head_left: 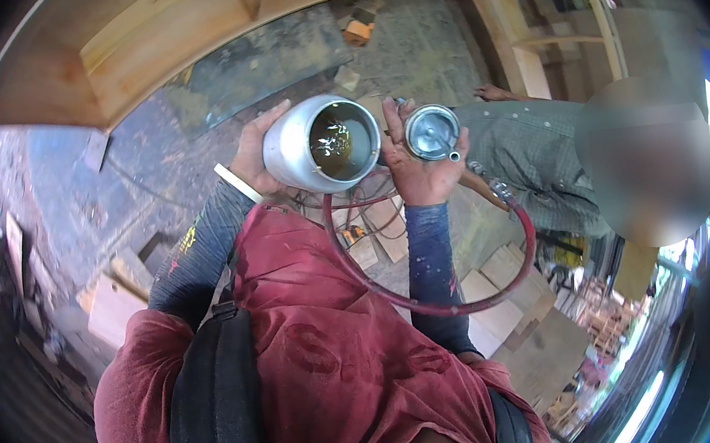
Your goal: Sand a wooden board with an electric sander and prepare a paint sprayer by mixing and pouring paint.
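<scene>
My left hand [251, 156] grips a silver metal cup [287, 152] from its left side. The cup is tilted so its mouth faces me, and a glossy amber liquid [334, 141] lies inside. Close by on the right, my right hand [427, 178] holds a round metal lid [430, 133] with a short tube sticking out at its lower right. Fingers curl around the lid's rim, and its underside looks wet and grey. Cup and lid are apart. A red hose [455, 307] loops below my right hand, with a metal fitting [501, 191] at its right end.
A co-worker in a grey-green shirt [529, 147] is close on the right. Wooden cabinet frames [173, 55] stand ahead and at the upper right [519, 57]. Wood boards [501, 293] and offcuts lie on the floor, with an orange-and-black object [358, 26] farther off.
</scene>
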Available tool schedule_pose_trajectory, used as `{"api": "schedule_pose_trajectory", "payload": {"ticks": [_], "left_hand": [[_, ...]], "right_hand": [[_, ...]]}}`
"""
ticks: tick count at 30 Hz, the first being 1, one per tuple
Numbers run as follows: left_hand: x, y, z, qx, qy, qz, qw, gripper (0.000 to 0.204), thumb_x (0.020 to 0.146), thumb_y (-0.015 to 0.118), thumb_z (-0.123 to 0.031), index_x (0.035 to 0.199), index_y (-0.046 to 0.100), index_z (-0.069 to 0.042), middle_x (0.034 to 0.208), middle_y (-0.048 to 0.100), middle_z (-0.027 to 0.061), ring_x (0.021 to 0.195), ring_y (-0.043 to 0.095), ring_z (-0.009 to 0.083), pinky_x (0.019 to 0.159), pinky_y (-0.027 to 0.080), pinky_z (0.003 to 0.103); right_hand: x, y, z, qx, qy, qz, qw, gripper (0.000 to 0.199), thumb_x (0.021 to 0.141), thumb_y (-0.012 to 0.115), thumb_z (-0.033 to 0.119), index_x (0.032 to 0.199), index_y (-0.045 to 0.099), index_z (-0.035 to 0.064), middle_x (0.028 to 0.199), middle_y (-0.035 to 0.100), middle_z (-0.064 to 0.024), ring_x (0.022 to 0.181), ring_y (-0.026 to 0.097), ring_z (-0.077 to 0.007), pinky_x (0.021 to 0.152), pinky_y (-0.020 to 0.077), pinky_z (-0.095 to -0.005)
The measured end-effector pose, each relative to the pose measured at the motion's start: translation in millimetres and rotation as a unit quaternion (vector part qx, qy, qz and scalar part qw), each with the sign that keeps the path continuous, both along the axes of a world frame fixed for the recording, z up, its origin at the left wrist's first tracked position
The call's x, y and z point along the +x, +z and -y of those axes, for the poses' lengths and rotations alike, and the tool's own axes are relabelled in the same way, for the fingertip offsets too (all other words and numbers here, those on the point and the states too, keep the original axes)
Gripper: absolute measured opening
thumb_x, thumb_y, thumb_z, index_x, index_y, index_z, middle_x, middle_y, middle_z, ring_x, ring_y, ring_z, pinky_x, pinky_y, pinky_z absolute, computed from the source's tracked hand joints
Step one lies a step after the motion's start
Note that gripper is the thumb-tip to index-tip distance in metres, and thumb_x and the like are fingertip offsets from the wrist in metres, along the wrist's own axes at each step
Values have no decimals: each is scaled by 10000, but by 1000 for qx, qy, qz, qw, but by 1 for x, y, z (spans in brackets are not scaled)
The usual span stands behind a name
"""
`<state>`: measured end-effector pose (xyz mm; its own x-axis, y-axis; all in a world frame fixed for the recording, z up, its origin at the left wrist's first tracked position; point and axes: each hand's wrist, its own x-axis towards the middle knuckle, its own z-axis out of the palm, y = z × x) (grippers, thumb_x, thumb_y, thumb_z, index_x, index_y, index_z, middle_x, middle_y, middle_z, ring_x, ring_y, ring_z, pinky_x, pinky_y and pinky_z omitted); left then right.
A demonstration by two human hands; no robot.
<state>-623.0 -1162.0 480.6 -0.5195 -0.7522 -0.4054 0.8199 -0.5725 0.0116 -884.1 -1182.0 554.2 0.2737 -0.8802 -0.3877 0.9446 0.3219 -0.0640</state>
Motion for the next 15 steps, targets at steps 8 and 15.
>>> {"api": "schedule_pose_trajectory", "payload": {"ticks": [8,15], "left_hand": [[87,-96,-176,-69,230,202,949,576,1096,422,-397,1543,455,-37,1625,408,228,1377,539,350,1176,454,489],[131,-107,-284,58,277,265,922,1034,903,537,-762,1659,240,-122,1380,549,280,973,680,480,548,626,515]], "right_hand": [[69,-167,-42,122,269,-34,955,525,953,578,481,1141,678,1,1120,706,-202,1048,671,-386,890,580,-517],[164,-376,-37,267,526,-301,749,382,861,681,471,1038,691,132,1007,693,-135,817,648,-316,690,597,-559]]}}
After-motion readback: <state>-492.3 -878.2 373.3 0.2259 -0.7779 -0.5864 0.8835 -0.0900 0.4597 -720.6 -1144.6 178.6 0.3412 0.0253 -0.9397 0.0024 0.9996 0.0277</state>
